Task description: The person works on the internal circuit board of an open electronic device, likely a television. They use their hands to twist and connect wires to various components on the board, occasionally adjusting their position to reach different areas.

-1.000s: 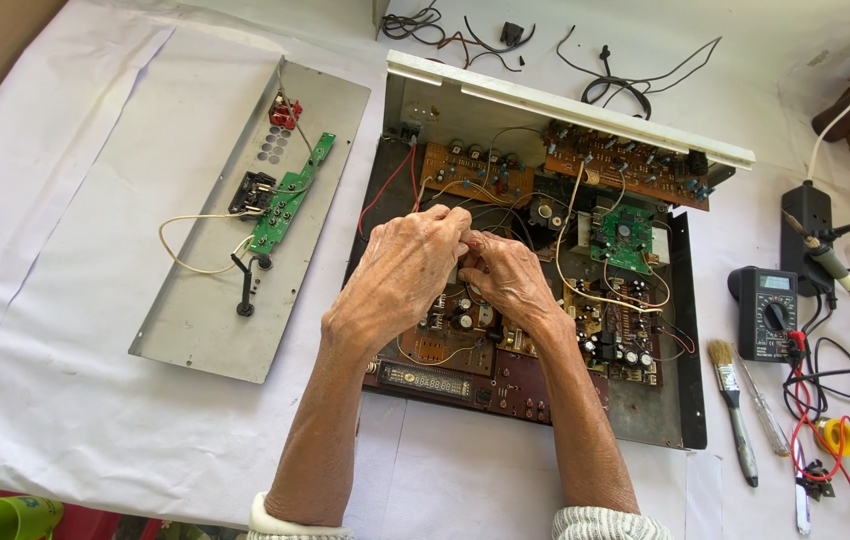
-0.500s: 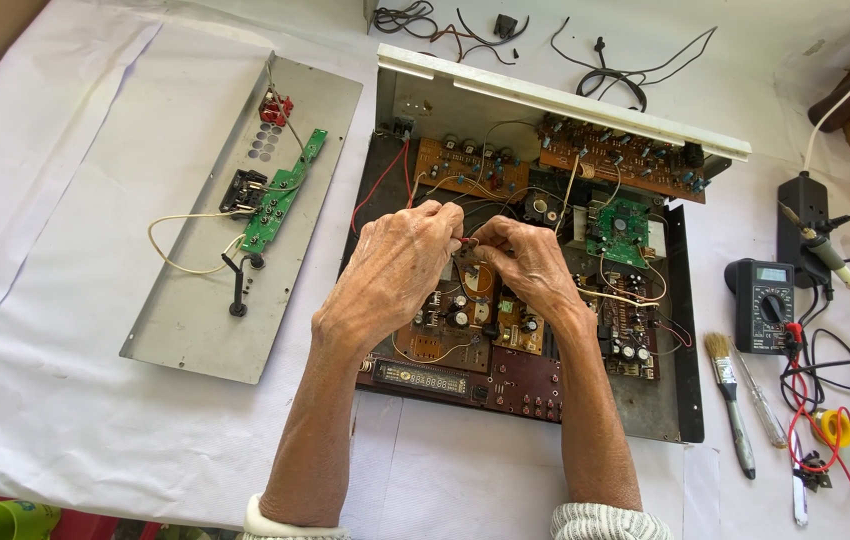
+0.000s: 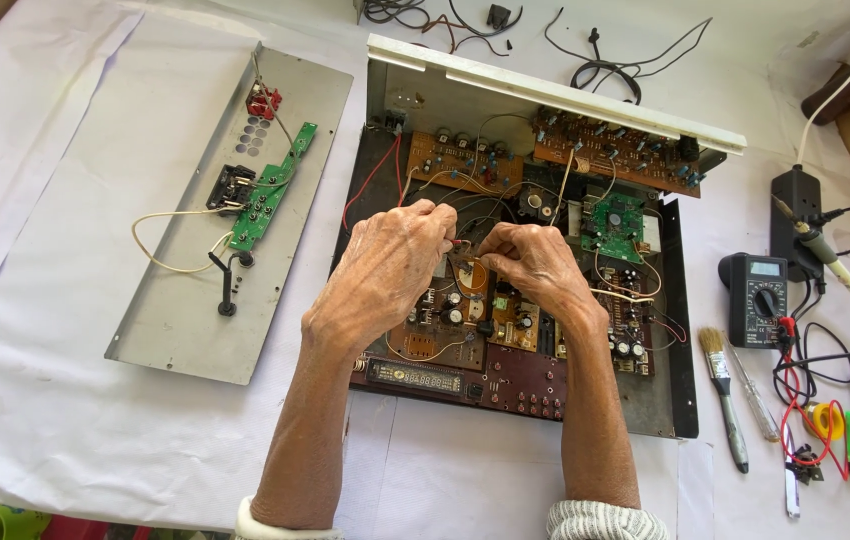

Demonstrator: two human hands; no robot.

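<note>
White cloth-covered table [image 3: 65,400], open amplifier chassis [image 3: 680,400] before me, my left hand [image 3: 385,275] and right hand [image 3: 535,262] both pinched shut on a thin wire [image 3: 462,243] above its circuit boards, multimeter [image 3: 757,298] at right.

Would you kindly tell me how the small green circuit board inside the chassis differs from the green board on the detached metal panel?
The green board in the chassis is squarish; the green board on the panel is a long narrow strip. The first sits among brown boards inside the open chassis; the second lies on the grey panel, apart from it. Both are green, populated and wired.
</note>
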